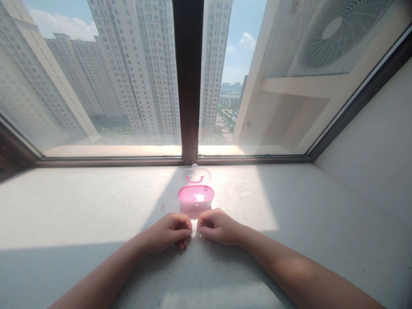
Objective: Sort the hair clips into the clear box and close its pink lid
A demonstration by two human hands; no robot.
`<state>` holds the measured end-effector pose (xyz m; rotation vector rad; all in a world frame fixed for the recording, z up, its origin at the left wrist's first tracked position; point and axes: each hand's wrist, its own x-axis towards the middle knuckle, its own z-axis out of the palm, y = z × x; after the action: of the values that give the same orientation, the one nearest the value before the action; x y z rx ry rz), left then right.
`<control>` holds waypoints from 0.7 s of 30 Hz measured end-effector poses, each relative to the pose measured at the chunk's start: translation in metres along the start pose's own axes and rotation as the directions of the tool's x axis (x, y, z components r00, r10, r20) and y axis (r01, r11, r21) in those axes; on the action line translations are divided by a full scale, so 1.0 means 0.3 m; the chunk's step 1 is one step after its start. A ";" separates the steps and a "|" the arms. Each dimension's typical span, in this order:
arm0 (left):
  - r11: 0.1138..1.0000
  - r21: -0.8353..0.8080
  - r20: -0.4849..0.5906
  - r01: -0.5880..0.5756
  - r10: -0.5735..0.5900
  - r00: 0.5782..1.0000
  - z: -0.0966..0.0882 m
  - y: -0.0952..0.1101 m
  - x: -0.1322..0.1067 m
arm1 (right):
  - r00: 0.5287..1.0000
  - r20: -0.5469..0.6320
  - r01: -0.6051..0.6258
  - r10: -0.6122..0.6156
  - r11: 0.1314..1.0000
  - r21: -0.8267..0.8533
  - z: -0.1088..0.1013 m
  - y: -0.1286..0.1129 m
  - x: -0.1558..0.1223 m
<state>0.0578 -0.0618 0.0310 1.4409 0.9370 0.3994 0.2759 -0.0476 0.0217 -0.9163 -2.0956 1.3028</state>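
Note:
My left hand [170,231] is closed in a pinch, with thumb and forefinger on a small thin ring [192,232]. Facing it, my right hand [220,226] pinches another small ring [195,229]; the two meet or nearly meet, and I cannot tell whether they are linked. Just beyond my fingers stands a pink oval box [196,207], partly hidden at its lower edge by my hands. Its clear lid [197,175] with a pink handle lies back, open. A dark ring [205,188] shows inside the box near its far right rim. Two pale rings [162,207] lie left of the box.
The pale speckled window sill [96,206] carries everything, crossed by bright sunlight and shadow. Behind the box rises a dark window frame [189,86] with glass on both sides. A white wall [370,141] bounds the right side.

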 end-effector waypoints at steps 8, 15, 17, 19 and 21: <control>1.000 -0.004 -0.008 0.008 -0.008 1.000 0.000 -0.003 0.001 | 1.000 -0.008 0.009 -0.009 1.000 0.004 0.001 -0.007 0.001; 1.000 -0.009 -0.008 0.007 -0.007 1.000 0.001 -0.010 0.002 | 1.000 -0.017 0.002 -0.002 1.000 -0.009 0.004 -0.011 0.003; 1.000 -0.005 -0.013 0.010 -0.010 1.000 0.002 -0.009 0.000 | 1.000 -0.008 -0.004 0.004 1.000 0.001 0.004 -0.009 0.003; 1.000 0.004 -0.016 0.013 -0.013 1.000 0.001 -0.007 -0.001 | 1.000 -0.004 -0.011 0.011 1.000 0.009 0.004 -0.008 0.002; 1.000 0.011 -0.018 0.012 -0.011 1.000 0.002 -0.007 0.000 | 1.000 -0.005 -0.010 0.010 1.000 0.005 0.003 -0.008 0.001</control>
<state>0.0575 -0.0625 0.0290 1.4433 0.9630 0.4001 0.2745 -0.0486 0.0235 -0.9281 -2.0858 1.3079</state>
